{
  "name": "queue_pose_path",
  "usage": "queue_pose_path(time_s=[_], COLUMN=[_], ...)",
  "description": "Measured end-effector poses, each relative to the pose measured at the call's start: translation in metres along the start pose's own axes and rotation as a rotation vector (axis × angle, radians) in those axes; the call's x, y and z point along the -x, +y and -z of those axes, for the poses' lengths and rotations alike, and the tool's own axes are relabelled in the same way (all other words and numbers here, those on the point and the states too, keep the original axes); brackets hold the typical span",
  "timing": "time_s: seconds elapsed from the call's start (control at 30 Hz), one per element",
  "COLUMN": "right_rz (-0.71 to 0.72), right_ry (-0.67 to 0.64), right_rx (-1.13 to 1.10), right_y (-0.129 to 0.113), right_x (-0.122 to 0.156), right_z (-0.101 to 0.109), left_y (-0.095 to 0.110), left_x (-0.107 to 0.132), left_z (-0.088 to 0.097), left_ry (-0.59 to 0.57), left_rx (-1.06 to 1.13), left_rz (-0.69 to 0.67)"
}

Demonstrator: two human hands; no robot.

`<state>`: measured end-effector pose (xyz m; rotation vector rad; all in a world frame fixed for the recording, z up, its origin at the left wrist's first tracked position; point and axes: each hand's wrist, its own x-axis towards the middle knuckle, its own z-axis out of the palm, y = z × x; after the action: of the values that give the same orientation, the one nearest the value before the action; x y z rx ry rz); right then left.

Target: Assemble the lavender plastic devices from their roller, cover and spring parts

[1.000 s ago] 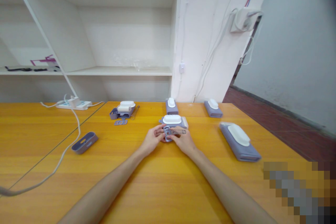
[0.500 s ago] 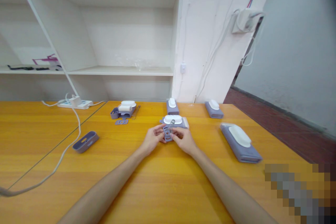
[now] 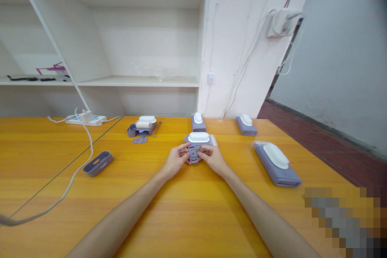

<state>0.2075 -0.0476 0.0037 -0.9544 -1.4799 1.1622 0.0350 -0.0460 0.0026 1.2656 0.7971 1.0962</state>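
My left hand (image 3: 175, 160) and my right hand (image 3: 213, 158) meet over the middle of the orange wooden table (image 3: 193, 209), fingers pinched on a small grey-purple plastic part (image 3: 193, 154) held between them. A short metal spring lies against that part under my right fingertips. Just behind my hands sits a purple unit with a white oval top (image 3: 198, 138).
A larger purple-and-white unit (image 3: 276, 163) lies to the right; two smaller ones (image 3: 197, 121) (image 3: 246, 124) stand at the back. At the left are an open purple shell (image 3: 97, 163), a parts cluster (image 3: 143, 126), a power strip (image 3: 85, 119) and its white cable (image 3: 75, 169).
The spring lay sideways over my right fingers, then stood upright on the part; now it is pressed down onto the part between my fingertips. My arms have barely shifted.
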Motion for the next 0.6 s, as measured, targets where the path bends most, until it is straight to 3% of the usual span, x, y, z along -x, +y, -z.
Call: queue_pose_path(time_s=[0.6], right_rz=[-0.07], right_ry=[-0.008], right_rx=[-0.012], right_y=[-0.0053], right_x=[0.0005], right_z=[0.0011], left_y=[0.0005], left_x=[0.0005], left_z=[-0.0008], left_ry=[-0.008], left_rx=[-0.027], left_rz=[-0.005])
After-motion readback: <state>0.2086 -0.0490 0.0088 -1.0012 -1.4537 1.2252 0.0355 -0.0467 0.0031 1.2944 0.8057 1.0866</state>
